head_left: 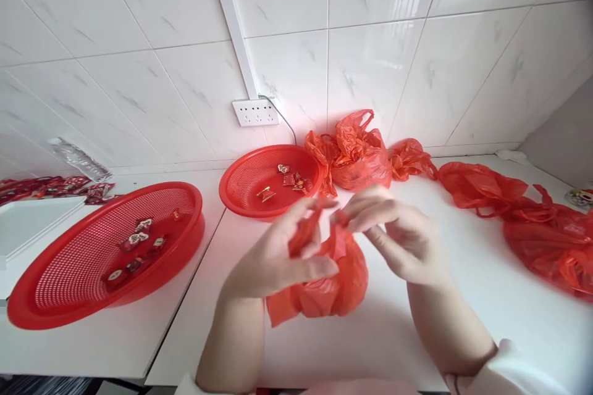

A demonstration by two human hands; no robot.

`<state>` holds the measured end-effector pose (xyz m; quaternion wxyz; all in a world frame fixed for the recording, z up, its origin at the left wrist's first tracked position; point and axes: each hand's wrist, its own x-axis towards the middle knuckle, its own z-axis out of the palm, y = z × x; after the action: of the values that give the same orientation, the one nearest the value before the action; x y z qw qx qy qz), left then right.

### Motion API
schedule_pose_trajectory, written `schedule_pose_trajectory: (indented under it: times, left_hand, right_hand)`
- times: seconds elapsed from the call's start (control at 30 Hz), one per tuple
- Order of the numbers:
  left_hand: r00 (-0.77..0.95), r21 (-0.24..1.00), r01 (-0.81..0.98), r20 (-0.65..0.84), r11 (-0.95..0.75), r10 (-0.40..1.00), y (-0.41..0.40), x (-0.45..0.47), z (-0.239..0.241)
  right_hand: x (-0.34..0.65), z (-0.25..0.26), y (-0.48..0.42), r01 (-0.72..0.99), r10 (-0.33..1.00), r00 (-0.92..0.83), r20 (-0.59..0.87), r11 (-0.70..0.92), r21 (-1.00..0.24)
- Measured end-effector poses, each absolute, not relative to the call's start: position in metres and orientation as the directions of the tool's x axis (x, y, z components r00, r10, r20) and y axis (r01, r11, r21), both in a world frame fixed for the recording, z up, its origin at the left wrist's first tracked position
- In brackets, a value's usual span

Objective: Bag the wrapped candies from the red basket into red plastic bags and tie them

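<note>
Both hands hold a small red plastic bag (pixel 331 284) just above the white table (pixel 417 333) at the centre. My left hand (pixel 278 256) grips the bag's upper left part between thumb and fingers. My right hand (pixel 393 231) pinches the bag's top edge, fingers pointing left. The bag bulges below the hands; what it holds is hidden.
A large red mesh basket (pixel 55 302) with several small wrapped sweets sits at the left. A smaller red basket (pixel 241 188) with a few sweets stands behind the hands. Several red plastic bags (pixel 359 154) lie along the wall and at the right (pixel 546 228). A wall socket (pixel 256 112) is above.
</note>
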<state>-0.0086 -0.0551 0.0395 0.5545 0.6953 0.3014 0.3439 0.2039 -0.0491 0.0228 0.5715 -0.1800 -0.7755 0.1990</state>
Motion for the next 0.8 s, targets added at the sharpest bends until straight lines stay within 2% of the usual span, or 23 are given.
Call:
schedule_pose_trajectory:
  times: [0.1,0.23,0.3,0.43,0.57,0.7,0.8]
  left_hand:
    - [0.637,0.983,0.093,0.066,-0.161,0.768,-0.053,0.009,0.034]
    - [0.594,1.000,-0.010,0.023,-0.021,0.804,-0.044,0.012,0.029]
    - [0.574,1.000,-0.029,0.016,0.001,0.819,-0.041,0.011,0.027]
    - [0.500,1.000,-0.015,0.013,-0.007,0.866,-0.035,0.009,0.026]
    - [0.409,0.999,-0.024,-0.022,0.035,0.912,-0.027,0.004,0.029]
    - [0.401,0.996,-0.031,-0.064,0.084,0.914,-0.021,-0.003,0.029]
    - [0.366,0.991,-0.085,-0.062,0.100,0.929,-0.016,-0.005,0.025]
  right_hand:
    - [0.199,0.020,-0.046,-0.011,0.458,-0.425,0.781,0.860,-0.511]
    - [0.196,0.018,-0.039,0.057,0.627,-0.412,0.662,0.742,-0.667]
    - [0.196,0.017,-0.034,0.079,0.669,-0.424,0.611,0.699,-0.711]
    - [0.199,0.011,-0.025,0.113,0.752,-0.296,0.590,0.640,-0.760]
    - [0.204,0.008,-0.017,0.055,0.818,-0.154,0.554,0.567,-0.822]
    - [0.208,0.010,-0.018,0.016,0.801,-0.155,0.578,0.587,-0.809]
    - [0.211,0.013,-0.024,0.070,0.683,-0.270,0.679,0.717,-0.693]
